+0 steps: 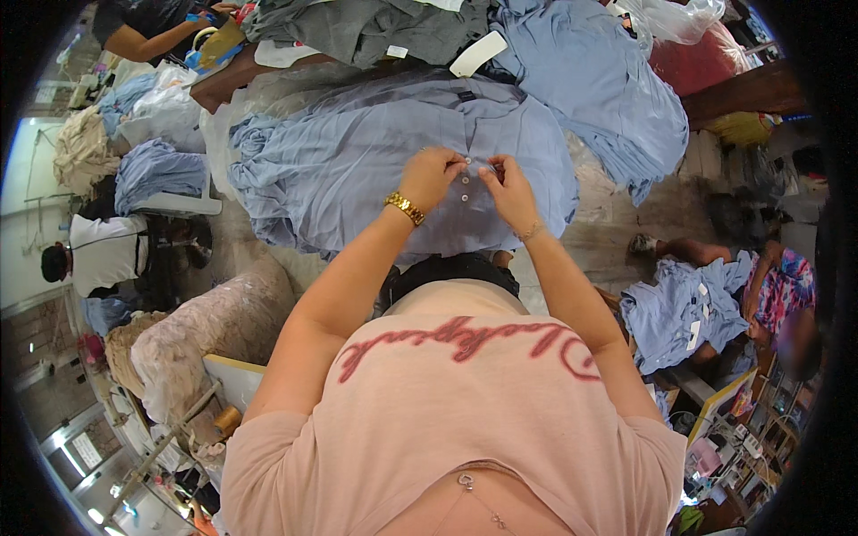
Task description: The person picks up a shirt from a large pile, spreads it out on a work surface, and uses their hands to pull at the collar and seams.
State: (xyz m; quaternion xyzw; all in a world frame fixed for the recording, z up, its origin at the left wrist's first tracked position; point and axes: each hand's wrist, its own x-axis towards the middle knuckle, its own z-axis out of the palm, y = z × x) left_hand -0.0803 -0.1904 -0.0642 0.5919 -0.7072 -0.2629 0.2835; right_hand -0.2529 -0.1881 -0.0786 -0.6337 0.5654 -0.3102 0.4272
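A light blue shirt (357, 161) lies spread in front of me on top of other blue cloth, its collar toward the far side. Small white buttons (465, 180) run down its front opening. My left hand (433, 175), with a gold watch on the wrist, is closed, its fingertips pinching the shirt's front edge beside the top visible button. Just right of that button, my right hand (512, 193) is closed too, thumb and fingers pinching the cloth. A thin bracelet circles the right wrist. The fingertips partly hide the fabric between the two hands.
Grey garments (357, 31) and a white tag (478, 54) lie beyond the shirt. More blue garments (599, 80) are heaped at far right. A large wrapped bundle (214, 330) stands at left. Other people work around me; one at right has blue clothing (684, 308) on the lap.
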